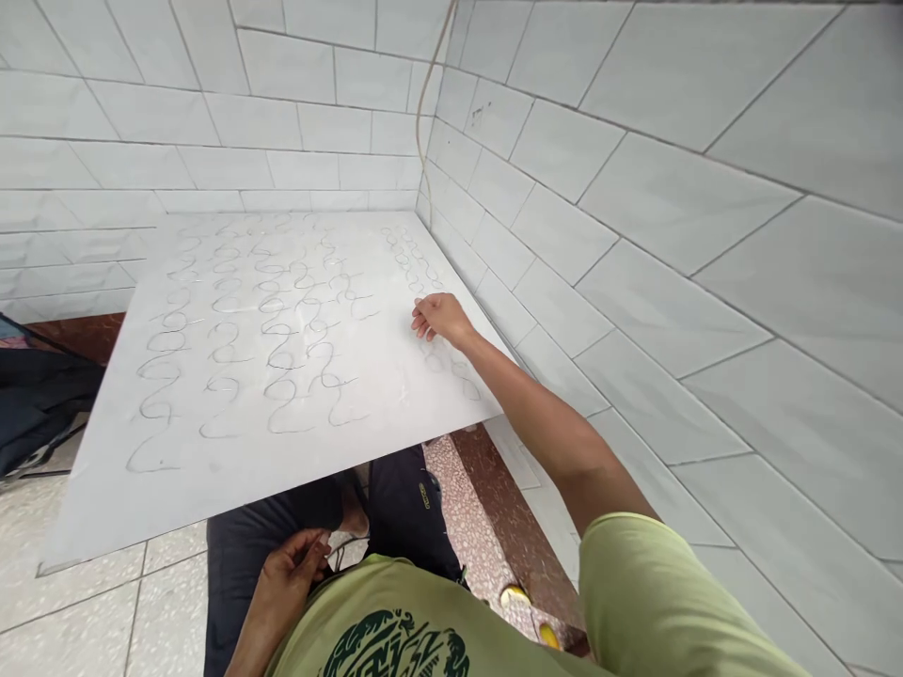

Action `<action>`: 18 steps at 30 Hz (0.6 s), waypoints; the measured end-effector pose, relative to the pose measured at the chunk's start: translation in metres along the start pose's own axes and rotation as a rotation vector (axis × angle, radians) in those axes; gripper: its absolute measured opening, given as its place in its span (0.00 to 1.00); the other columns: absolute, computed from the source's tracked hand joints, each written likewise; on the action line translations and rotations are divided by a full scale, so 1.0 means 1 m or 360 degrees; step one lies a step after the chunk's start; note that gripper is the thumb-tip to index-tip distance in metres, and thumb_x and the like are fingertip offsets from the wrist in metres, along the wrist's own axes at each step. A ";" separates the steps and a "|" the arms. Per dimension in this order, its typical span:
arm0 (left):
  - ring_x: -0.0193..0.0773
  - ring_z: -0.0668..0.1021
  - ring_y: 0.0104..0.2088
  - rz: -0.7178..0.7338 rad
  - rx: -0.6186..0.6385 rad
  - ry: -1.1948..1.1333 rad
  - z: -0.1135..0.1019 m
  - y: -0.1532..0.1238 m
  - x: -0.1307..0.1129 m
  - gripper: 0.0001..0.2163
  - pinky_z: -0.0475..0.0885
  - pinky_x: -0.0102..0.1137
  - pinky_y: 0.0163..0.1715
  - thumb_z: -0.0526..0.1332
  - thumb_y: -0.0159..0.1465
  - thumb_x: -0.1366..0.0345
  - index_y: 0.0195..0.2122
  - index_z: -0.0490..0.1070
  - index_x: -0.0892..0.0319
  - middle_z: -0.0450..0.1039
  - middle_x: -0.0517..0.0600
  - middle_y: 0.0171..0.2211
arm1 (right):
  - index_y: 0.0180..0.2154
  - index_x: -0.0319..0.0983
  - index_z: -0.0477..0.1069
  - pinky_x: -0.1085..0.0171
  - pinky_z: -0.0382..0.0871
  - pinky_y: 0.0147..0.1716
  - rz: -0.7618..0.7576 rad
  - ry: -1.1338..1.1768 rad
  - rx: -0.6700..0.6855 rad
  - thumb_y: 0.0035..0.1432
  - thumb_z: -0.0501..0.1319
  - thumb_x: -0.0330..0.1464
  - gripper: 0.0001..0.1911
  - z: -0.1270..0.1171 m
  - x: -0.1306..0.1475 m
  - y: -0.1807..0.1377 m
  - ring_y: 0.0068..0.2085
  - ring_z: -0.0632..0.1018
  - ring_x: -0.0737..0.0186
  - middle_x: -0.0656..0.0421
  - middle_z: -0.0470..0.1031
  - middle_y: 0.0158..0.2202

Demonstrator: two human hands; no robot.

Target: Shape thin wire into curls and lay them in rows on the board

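Resting curled R hand (441, 318) on white board (296, 461) w/ drawn loops (282, 329); L hand (292, 570) by lap (275, 508), grip unclear.

Carrier: a white panel (91, 508), its near corner jutting out over the floor
On the panel: dark looping scrawled lines (282, 320), in uneven columns across the middle, with a smaller run along the right edge
Far edge: meets white wall tiles (212, 122); right edge runs along the tiled wall
Floor: pale square tiles (169, 602) at the left; speckled terrazzo (458, 508) and a maroon strip (512, 498) toward the right
On the floor: a dark bag (42, 404) just beside the panel's left edge; two yellow objects (514, 594) at the bottom, too small to tell
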State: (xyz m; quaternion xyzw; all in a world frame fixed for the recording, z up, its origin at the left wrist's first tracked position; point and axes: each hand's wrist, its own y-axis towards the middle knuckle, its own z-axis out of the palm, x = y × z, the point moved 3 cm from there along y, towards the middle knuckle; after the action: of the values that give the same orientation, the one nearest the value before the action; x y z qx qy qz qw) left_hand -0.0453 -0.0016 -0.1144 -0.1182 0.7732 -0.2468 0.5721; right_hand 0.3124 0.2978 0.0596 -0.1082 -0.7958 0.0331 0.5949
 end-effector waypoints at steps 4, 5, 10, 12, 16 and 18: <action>0.47 0.82 0.36 0.0004 0.0024 0.0097 0.003 0.004 0.001 0.30 0.76 0.35 0.37 0.64 0.56 0.37 0.44 0.81 0.61 0.82 0.53 0.33 | 0.31 0.37 0.72 0.69 0.67 0.23 -0.0394 -0.0433 -0.0257 0.72 0.57 0.32 0.14 -0.057 -0.006 -0.040 0.25 0.76 0.66 0.55 0.80 0.28; 0.47 0.81 0.35 0.0021 0.0041 0.0147 0.005 0.005 0.000 0.30 0.76 0.35 0.36 0.64 0.56 0.37 0.45 0.81 0.61 0.82 0.52 0.32 | 0.32 0.37 0.72 0.67 0.69 0.27 -0.0511 -0.0612 -0.0297 0.72 0.57 0.31 0.14 -0.061 -0.009 -0.052 0.28 0.77 0.64 0.55 0.80 0.29; 0.48 0.83 0.35 0.0123 0.0078 0.0340 0.016 0.007 -0.014 0.29 0.76 0.35 0.36 0.62 0.58 0.38 0.46 0.82 0.59 0.83 0.53 0.34 | 0.46 0.33 0.76 0.51 0.72 0.51 -0.0890 -0.1423 -0.0127 0.71 0.56 0.31 0.11 -0.018 -0.045 -0.103 0.48 0.78 0.48 0.44 0.80 0.46; 0.50 0.83 0.39 0.0175 0.0064 0.0402 0.017 0.006 -0.020 0.28 0.77 0.36 0.41 0.61 0.59 0.38 0.45 0.82 0.58 0.84 0.54 0.39 | 0.53 0.30 0.73 0.46 0.69 0.58 -0.0957 -0.1531 -0.0101 0.71 0.57 0.35 0.17 0.008 -0.063 -0.118 0.55 0.76 0.43 0.39 0.77 0.53; 0.52 0.84 0.45 0.0199 0.0024 0.0535 0.016 -0.001 -0.026 0.26 0.76 0.37 0.47 0.60 0.60 0.39 0.44 0.83 0.56 0.85 0.54 0.44 | 0.63 0.25 0.65 0.44 0.61 0.67 -0.0995 -0.1521 -0.0197 0.72 0.57 0.42 0.30 0.038 -0.090 -0.143 0.67 0.68 0.39 0.34 0.68 0.64; 0.53 0.84 0.46 0.0198 0.0016 0.0548 0.015 -0.004 -0.026 0.26 0.76 0.37 0.48 0.60 0.59 0.39 0.43 0.83 0.56 0.85 0.54 0.43 | 0.65 0.24 0.63 0.43 0.60 0.68 -0.1037 -0.1473 -0.0205 0.73 0.54 0.41 0.30 0.043 -0.097 -0.157 0.69 0.65 0.39 0.34 0.65 0.66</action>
State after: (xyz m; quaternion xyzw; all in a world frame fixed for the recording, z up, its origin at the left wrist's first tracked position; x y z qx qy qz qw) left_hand -0.0235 0.0038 -0.0940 -0.0235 0.8643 -0.2314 0.4460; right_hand 0.2763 0.1273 -0.0161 0.1326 -0.9662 -0.1566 0.1558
